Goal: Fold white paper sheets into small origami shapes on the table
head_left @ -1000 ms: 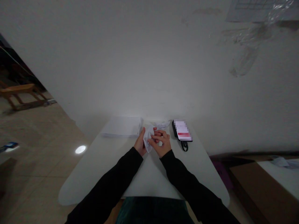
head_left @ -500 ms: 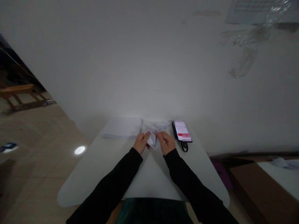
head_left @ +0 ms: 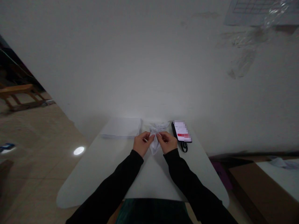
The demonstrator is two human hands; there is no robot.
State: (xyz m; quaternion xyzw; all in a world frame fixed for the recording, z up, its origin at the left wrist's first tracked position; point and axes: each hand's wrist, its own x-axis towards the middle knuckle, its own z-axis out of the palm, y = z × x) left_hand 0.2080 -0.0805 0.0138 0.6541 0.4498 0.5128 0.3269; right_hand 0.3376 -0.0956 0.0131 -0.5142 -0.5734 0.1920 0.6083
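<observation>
Between my hands is a small piece of folded white paper point(head_left: 154, 147), with a pointed end toward me. My left hand point(head_left: 142, 143) pinches its left side between thumb and fingers. On the other side, my right hand point(head_left: 167, 142) grips the paper the same way, its thumb close to the left thumb. The fingers cover part of the folds. Just beyond the hands lie more folded white paper pieces point(head_left: 161, 126), whose exact shape I cannot make out. A stack of white paper sheets point(head_left: 121, 127) rests to the left of my left hand.
A phone point(head_left: 182, 130) with a lit screen lies right of my right hand, a black strap loop point(head_left: 184, 147) at its near end. The white table point(head_left: 93, 177) meets a wall point(head_left: 144, 62). A cardboard box point(head_left: 259, 189) stands at the lower right, a wooden stool point(head_left: 18, 90) at far left.
Both thumbs have come together at the top of the folded paper. The paper has turned, and its point now faces more directly toward me. The view has shifted slightly.
</observation>
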